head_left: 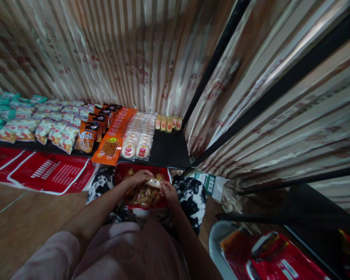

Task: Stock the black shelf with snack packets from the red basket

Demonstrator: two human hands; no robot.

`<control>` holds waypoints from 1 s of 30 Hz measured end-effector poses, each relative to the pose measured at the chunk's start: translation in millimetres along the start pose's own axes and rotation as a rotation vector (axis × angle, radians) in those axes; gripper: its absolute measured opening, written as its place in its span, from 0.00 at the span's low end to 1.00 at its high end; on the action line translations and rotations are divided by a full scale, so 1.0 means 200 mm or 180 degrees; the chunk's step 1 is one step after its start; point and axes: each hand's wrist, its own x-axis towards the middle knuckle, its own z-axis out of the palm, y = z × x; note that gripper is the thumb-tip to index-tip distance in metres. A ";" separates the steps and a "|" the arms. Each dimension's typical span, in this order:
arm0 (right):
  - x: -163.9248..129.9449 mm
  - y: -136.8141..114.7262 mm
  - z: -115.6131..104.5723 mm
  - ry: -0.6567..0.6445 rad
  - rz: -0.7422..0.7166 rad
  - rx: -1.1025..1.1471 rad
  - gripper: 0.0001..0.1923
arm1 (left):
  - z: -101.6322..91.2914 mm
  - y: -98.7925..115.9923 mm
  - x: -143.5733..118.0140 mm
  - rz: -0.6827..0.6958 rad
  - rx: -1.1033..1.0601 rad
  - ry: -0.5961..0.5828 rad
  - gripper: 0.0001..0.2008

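- Two-handed grip, just below frame center: small wrapped packet (154, 182) pinched near its ends by left hand (140, 177) and right hand (169, 192), with fingers nearly closed.
- Best held level above red container (161, 170), pressed lightly against crushing.

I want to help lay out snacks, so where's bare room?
The black shelf's right end is bare, between the clear cracker packs and striped curtain, in front of the small yellow packs. So is the brown floor at left, near the red packaging. The shelf's left side is crowded with snack bags, and the red box with wrapped snacks.
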 end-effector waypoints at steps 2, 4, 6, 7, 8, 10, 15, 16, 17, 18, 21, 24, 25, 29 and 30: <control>0.01 0.01 -0.01 -0.0010 -0.0176 -0.0092 0.27 | 0.00 -0.02 0.01 0.0021 0.0023 0.0052 0.09; 0.01 0.02 -0.02 -0.0078 -0.0380 -0.0225 0.26 | 0.00 -0.04 0.00 0.0035 0.0023 0.0097 0.09; 0.02 0.02 -0.04 -0.0130 -0.0558 -0.0368 0.23 | 0.00 -0.04 -0.01 0.0033 -0.0023 0.0091 0.08; 0.02 0.02 -0.04 -0.0146 -0.0626 -0.0445 0.22 | 0.00 -0.04 -0.02 0.0017 -0.0086 0.0062 0.08; 0.02 0.03 -0.05 -0.0149 -0.0680 -0.0527 0.21 | 0.01 -0.04 -0.03 -0.0022 -0.0171 0.0026 0.09; 0.03 0.03 -0.06 -0.0132 -0.0762 -0.0681 0.19 | 0.02 -0.03 -0.05 -0.0135 -0.0349 -0.0064 0.10; 0.05 0.05 -0.08 -0.0137 -0.0780 -0.0656 0.20 | 0.05 -0.01 -0.07 0.0003 -0.0464 -0.0131 0.12; 0.06 0.05 -0.08 -0.0165 -0.0776 -0.0557 0.21 | 0.05 -0.01 -0.07 0.0108 -0.0454 -0.0127 0.12; 0.06 0.06 -0.08 -0.0202 -0.0780 -0.0445 0.22 | 0.05 -0.01 -0.07 0.0222 -0.0414 -0.0105 0.11; 0.07 0.06 -0.08 -0.0228 -0.0797 -0.0332 0.23 | 0.05 -0.01 -0.07 0.0347 -0.0342 -0.0059 0.11; 0.07 0.05 -0.06 -0.0210 -0.0914 -0.0090 0.24 | 0.06 0.00 -0.08 0.0685 -0.0022 0.0110 0.10; 0.07 0.03 -0.06 -0.0245 -0.1059 0.0023 0.23 | 0.08 0.01 -0.11 0.0893 0.0196 0.0168 0.09; 0.07 0.02 -0.06 -0.0291 -0.1093 0.0059 0.23 | 0.09 0.00 -0.12 0.0948 0.0250 0.0190 0.08; 0.07 -0.01 -0.07 -0.0414 -0.1100 0.0089 0.24 | 0.11 -0.01 -0.14 0.1200 0.0577 0.0376 0.08; 0.07 -0.02 -0.07 -0.0399 -0.1081 0.0053 0.24 | 0.11 -0.01 -0.15 0.1275 0.0696 0.0435 0.09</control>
